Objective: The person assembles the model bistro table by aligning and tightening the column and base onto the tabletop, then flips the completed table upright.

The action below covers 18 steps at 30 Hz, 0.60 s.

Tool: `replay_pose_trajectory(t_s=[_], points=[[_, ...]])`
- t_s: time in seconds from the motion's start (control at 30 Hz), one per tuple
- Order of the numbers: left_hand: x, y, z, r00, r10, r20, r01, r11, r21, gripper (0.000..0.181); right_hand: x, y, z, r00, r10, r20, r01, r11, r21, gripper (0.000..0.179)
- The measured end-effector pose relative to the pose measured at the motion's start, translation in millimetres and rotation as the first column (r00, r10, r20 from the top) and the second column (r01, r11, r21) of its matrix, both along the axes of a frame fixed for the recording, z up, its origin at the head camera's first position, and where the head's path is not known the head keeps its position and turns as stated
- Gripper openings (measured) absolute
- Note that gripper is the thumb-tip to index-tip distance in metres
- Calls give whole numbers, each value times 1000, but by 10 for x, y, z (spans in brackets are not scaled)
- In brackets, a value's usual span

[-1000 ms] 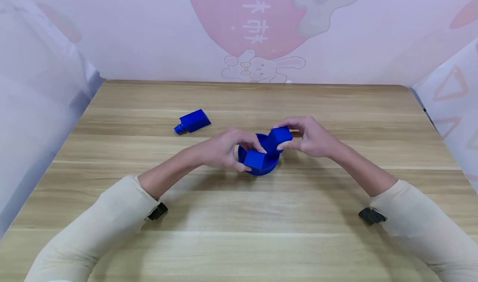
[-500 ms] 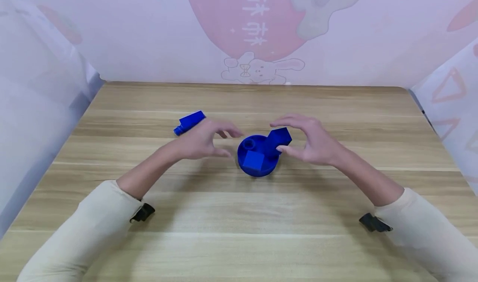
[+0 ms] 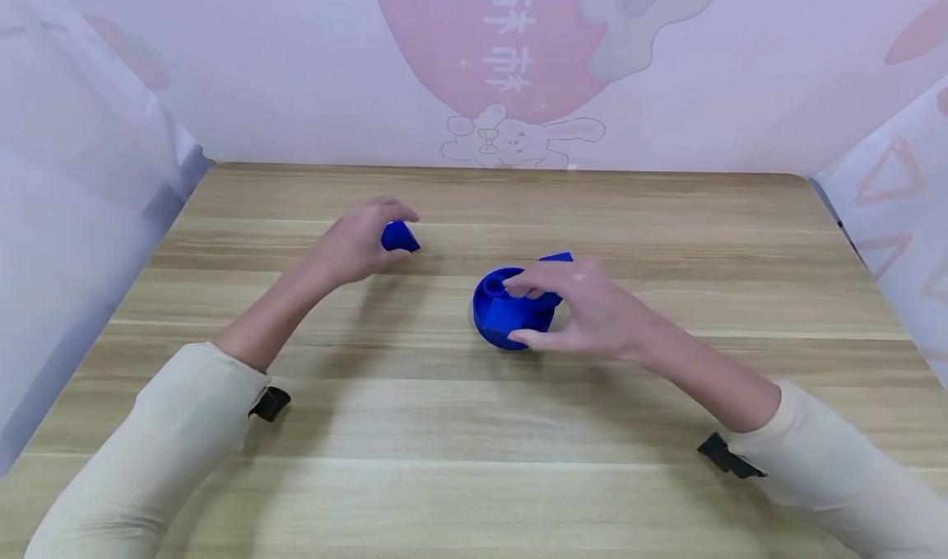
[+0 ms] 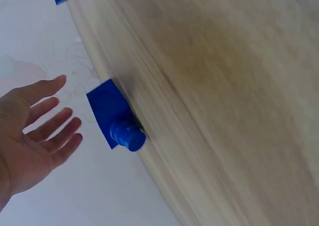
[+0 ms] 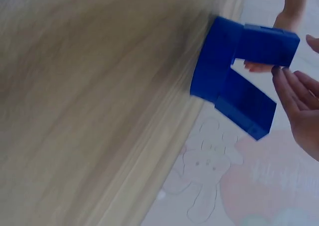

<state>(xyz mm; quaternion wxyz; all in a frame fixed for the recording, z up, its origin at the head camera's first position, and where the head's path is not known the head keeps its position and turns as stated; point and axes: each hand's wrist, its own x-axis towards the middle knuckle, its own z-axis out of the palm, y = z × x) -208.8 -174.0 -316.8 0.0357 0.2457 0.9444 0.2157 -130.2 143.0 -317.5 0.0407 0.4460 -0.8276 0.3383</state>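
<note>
A blue block-shaped piece with a ridged round neck point(image 4: 110, 111) lies on the table. My left hand point(image 3: 363, 242) hovers over it, thumb and fingers spread to either side; the left wrist view shows the palm apart from it. Right of there stands a round blue dish point(image 3: 479, 316) with a small round socket point(image 3: 494, 284) inside. Two blue blocks stick up from the dish: a front one point(image 5: 266, 46) and one leaning outward at the back right point(image 5: 246, 105). My right hand point(image 3: 592, 308) is spread over the front block, fingertips right at its end.
The wood-grain table point(image 3: 415, 427) ends at the back against a pale wall point(image 3: 296, 73) with a pink printed picture. White sheets hang at both sides. A black strap point(image 3: 271, 403) shows at my left sleeve, another strap point(image 3: 729, 455) at the right.
My left hand has let go of the front block and moved left and back to the necked piece. My right hand has left the back-right block and come over the front one.
</note>
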Motion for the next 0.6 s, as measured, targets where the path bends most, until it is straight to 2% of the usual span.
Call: replay_pose_trajectory(t_s=[0.13, 0.33, 0.47, 0.6], points=[[-86, -35, -50, 999, 29, 26, -27, 998, -55, 49, 41, -71, -20, 998, -41, 37, 38, 996, 78, 47], [-194, -54, -126, 997, 49, 63, -44, 996, -84, 51, 49, -81, -22, 998, -54, 31, 50, 990, 129, 41], [-234, -50, -170, 994, 75, 83, -66, 992, -105, 52, 4, -22, -7, 1000, -8, 19, 5, 990, 139, 37], [-245, -27, -176, 990, 94, 100, -82, 989, -122, 49, -66, 72, -4, 997, 46, 60, -53, 991, 125, 36]])
